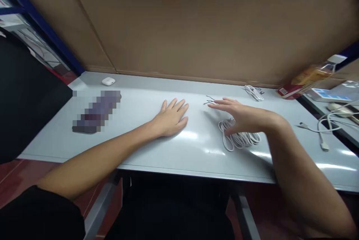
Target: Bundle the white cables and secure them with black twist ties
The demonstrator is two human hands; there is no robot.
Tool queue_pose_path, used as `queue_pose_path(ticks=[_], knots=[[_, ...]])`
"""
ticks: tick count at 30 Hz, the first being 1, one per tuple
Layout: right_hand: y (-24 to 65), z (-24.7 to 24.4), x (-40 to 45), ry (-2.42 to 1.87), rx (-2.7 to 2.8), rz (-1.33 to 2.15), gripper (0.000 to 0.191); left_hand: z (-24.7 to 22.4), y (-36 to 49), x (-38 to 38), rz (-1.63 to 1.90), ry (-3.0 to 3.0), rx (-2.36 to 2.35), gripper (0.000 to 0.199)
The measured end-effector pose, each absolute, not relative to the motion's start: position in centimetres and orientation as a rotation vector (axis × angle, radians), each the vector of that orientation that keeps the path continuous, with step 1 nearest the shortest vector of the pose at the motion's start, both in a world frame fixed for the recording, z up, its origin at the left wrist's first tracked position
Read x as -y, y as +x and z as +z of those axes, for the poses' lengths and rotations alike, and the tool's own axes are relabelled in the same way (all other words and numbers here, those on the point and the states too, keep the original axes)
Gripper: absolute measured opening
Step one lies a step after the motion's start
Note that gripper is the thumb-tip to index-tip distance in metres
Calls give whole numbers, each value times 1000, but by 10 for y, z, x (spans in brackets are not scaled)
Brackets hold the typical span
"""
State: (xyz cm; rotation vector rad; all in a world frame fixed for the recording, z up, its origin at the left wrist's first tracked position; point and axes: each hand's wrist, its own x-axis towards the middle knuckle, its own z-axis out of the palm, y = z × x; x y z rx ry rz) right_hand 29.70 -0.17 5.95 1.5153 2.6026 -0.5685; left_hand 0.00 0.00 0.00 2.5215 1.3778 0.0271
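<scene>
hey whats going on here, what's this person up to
A person sits at a pale grey table, bare hands out. Their left hand lies flat on the tabletop, holding nothing. Their right hand is spread open over a coiled white cable, near some thin dark wires. A second bundled white cable sits farther back, and a small white case lies far left.

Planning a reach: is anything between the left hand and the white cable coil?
The right hand hangs partly over the coil; nothing else visible lies between the coil and the left hand.
</scene>
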Motion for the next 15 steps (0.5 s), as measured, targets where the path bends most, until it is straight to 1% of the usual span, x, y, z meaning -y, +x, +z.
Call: queue_pose_path(ticks=[2,4,6,8,11,13,15], knots=[[277,49,4,1507,-2637,-587,94,-1,0,0,68,2533,-1367,67],[258,42,8,1508,-2711,-592,84,0,-1,-1,178,2558,-1331,63],[247,41,13,1503,-2782,-564,74,2,-1,-1,364,2580,-1220,52],[249,46,16,1511,-2828,-540,68,4,0,1,532,2578,-1026,42],[272,61,14,1536,-2867,-519,66,4,3,4,596,2575,-738,35],[291,68,9,1512,-2813,-534,73,3,4,6,560,2596,-630,32],[305,70,4,1546,-2708,-559,78,1,4,6,538,2597,-595,23]])
